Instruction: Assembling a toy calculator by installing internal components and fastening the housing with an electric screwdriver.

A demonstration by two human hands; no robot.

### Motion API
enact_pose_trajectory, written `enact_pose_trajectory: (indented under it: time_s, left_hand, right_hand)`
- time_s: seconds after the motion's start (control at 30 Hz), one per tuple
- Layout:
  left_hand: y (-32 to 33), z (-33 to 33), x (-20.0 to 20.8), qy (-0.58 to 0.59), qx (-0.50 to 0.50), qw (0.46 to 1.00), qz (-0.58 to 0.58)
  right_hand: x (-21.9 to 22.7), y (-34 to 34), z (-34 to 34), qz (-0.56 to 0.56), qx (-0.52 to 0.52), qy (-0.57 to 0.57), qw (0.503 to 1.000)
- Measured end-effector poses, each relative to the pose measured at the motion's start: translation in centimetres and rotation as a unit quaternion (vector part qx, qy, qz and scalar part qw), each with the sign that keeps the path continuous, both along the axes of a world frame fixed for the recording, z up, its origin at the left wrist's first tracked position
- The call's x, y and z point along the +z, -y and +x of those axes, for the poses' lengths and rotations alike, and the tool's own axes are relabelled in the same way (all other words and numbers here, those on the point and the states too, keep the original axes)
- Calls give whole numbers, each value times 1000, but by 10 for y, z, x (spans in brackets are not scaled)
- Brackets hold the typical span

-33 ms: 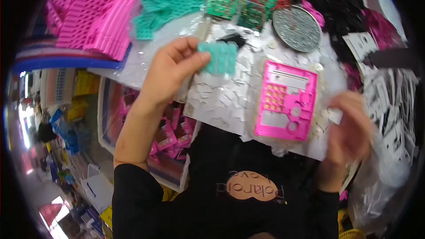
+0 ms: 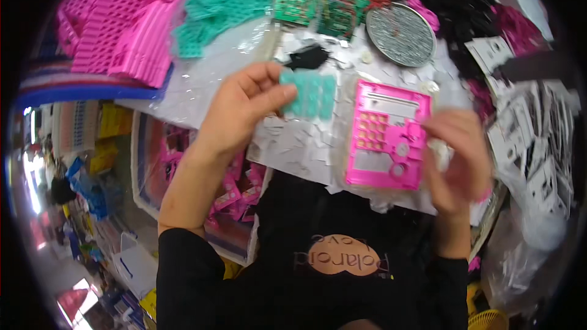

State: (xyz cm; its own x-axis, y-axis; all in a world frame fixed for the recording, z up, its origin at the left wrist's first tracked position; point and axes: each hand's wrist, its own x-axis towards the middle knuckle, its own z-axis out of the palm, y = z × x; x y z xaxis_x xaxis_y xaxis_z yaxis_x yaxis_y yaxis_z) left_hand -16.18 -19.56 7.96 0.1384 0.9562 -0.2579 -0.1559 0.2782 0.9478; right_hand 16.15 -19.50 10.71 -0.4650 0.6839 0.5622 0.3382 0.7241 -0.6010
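Between the thumb and fingers of my left hand is a turquoise rubber keypad, held up left of a pink plastic calculator case half. The case half lies open on a clear wrapped pad, with small gold-coloured keys seated in its grid. My right hand is at the right edge of the case, blurred, its thumb and fingers curved but apart. I see nothing in it.
A round dish of tiny metal pieces stands behind the case. Green circuit boards, bagged turquoise keypads and stacked pink panels lie at the back. White scraps cover the worktop. A bin of pink parts sits lower left.
My right hand has moved left, from beyond the case to its right edge. The left hand still holds the keypad, now slightly lower and nearer the case.
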Motion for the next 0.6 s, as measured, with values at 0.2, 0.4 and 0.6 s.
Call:
enact_pose_trajectory:
  time_s: [0.2, 0.4, 0.6]
  left_hand:
    - [26, 68, 2, 290, -129, 916, -244]
    - [60, 66, -17, 103, -198, 959, -175]
    - [33, 36, -28, -296, -47, 948, 107]
  right_hand:
    - [-21, -6, -23, 99, 57, -13, 993]
    - [-2, 3, 6, -105, 182, 79, 975]
    - [-38, -34, -3, -185, 161, 184, 952]
